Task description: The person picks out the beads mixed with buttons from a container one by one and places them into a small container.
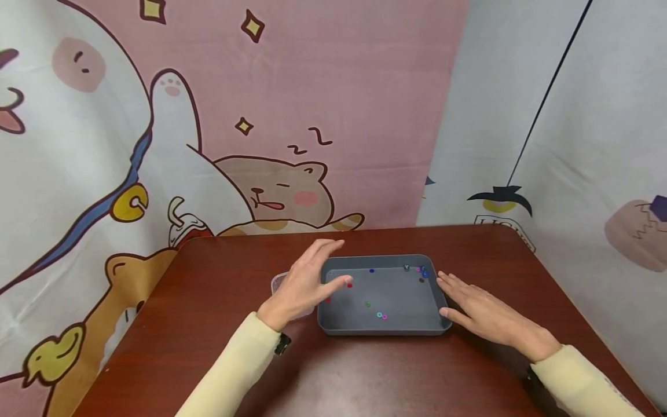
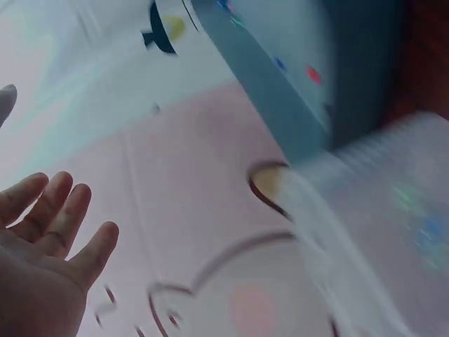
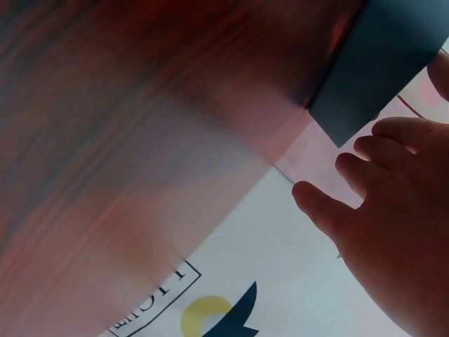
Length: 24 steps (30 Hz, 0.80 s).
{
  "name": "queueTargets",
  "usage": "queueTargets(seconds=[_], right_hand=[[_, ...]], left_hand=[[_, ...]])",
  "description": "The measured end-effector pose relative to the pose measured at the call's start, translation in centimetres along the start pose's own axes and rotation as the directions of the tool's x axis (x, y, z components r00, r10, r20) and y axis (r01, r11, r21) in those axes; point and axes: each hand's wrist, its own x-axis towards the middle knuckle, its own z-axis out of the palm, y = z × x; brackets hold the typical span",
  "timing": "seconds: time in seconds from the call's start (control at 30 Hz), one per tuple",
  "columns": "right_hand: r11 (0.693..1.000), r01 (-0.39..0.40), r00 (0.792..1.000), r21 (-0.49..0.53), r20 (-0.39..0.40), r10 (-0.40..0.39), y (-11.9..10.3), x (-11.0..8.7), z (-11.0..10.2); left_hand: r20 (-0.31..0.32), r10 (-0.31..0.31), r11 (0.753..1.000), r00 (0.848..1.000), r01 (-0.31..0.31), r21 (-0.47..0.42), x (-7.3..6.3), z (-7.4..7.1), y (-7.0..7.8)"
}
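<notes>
A grey rectangular tray [image 1: 403,298] lies on the table with several small coloured rings and beads scattered in it. Among them are a green ring [image 1: 367,304], a red bead [image 1: 350,285] and a blue bead [image 1: 372,270]. My left hand [image 1: 302,284] hovers over the tray's left end, fingers spread and holding nothing. Beneath that hand, a clear plastic container [image 2: 351,225] stands partly hidden, with blurred green and blue bits inside. At the tray's right wall is my right hand [image 1: 482,310], its fingers extended; whether they touch the wall I cannot tell.
The brown wooden table [image 1: 208,324] reaches back to a cartoon-printed cloth [image 1: 385,116] hanging behind it. More printed cloth [image 1: 583,145] hangs along the right side. A dark wrist strap [image 1: 282,344] shows at the left sleeve.
</notes>
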Motion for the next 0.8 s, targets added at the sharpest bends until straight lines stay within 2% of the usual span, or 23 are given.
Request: queueTargets(seconds=[0.17,0.3,0.4,0.53,0.67,0.8], right_hand=[[1.000,-0.022,1.000,0.013,0.016,0.021,0.0,-0.2,0.0],[0.999,-0.033,0.999,0.013,0.023,0.032,0.0,-0.3,0.1],[0.999,-0.033,0.999,0.012,0.024,0.033,0.0,-0.3,0.2],[0.999,-0.031,0.999,0.014,0.023,0.031,0.1,-0.3,0.2],[1.000,-0.026,0.999,0.016,0.025,0.025,0.2,-0.3,0.2],[1.000,-0.020,0.999,0.022,0.027,0.020,0.1,-0.3,0.3]], left_hand=[[0.115,0.029,0.999,0.993,-0.027,-0.024,3.1,1.4,2.6],[0.203,0.027,0.998,0.979,-0.015,-0.062,5.1,2.7,3.5],[0.271,0.030,0.996,0.962,-0.004,-0.094,6.3,3.8,3.5],[0.359,0.041,0.986,0.933,0.020,-0.165,7.6,5.2,3.3],[0.410,0.053,0.975,0.911,0.041,-0.217,8.7,6.6,3.0],[0.448,0.063,0.977,0.892,0.035,-0.208,9.6,8.3,2.6]])
